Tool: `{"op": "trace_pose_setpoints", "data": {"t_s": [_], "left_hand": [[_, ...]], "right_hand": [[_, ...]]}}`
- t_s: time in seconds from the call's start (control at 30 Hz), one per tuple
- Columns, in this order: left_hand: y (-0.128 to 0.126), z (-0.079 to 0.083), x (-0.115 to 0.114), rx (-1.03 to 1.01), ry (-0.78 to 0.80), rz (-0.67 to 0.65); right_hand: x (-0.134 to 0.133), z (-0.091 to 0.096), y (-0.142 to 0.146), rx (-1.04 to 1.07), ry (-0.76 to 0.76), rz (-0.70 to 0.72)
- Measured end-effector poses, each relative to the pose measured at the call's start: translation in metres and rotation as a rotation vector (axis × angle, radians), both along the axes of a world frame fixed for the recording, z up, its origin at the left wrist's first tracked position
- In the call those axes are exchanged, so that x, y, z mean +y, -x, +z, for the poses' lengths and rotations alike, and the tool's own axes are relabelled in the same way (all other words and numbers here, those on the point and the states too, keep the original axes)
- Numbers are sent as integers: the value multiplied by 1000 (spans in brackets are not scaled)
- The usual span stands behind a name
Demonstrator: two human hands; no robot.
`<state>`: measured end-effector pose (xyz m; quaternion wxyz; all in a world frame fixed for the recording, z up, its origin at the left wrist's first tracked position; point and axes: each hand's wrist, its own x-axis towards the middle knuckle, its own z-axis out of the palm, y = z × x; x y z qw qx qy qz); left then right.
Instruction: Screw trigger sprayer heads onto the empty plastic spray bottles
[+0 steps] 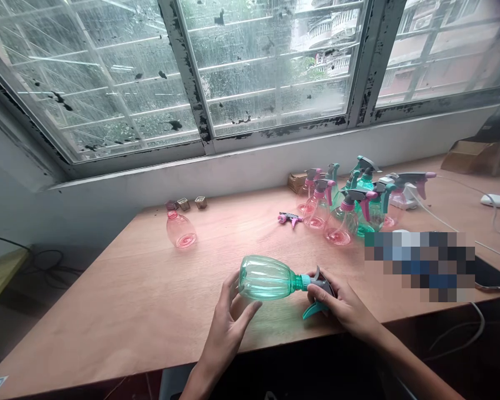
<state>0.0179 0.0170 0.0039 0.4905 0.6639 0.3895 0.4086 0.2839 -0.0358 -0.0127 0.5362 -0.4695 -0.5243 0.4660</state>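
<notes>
A clear green spray bottle (266, 278) lies sideways just above the wooden table (141, 300), near its front edge. My left hand (229, 319) cups the bottle's round body from below, fingers curled around it. My right hand (344, 303) grips the grey and teal trigger head (319, 294) at the bottle's neck. Both hands hold the same bottle between them.
A cluster of several pink and green spray bottles (350, 203) stands at the back right. A pink bottle without a head (180, 229) lies at the back left, small caps (190, 203) behind it. A loose pink trigger head (289, 219), white cables (445, 222) and a phone (494, 276) are also on the table.
</notes>
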Motion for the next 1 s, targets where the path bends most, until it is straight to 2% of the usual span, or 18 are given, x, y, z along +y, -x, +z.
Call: {"op": "trace_pose_setpoints", "data": {"t_s": [0.17, 0.3, 0.5, 0.7, 0.87, 1.0], "left_hand": [[1, 6, -3, -31, 44, -19], [0, 9, -2, 37, -59, 3], [0, 4, 0, 175, -218, 42], [3, 2, -4, 203, -187, 13], [3, 1, -4, 83, -129, 34], [1, 0, -1, 44, -145, 61]], "right_hand": [[-2, 0, 0, -28, 29, 15], [-3, -1, 0, -27, 54, 50], [0, -2, -2, 54, 23, 32], [5, -4, -4, 122, 22, -45], [6, -3, -4, 130, 20, 48], [5, -3, -6, 167, 3, 88]]}}
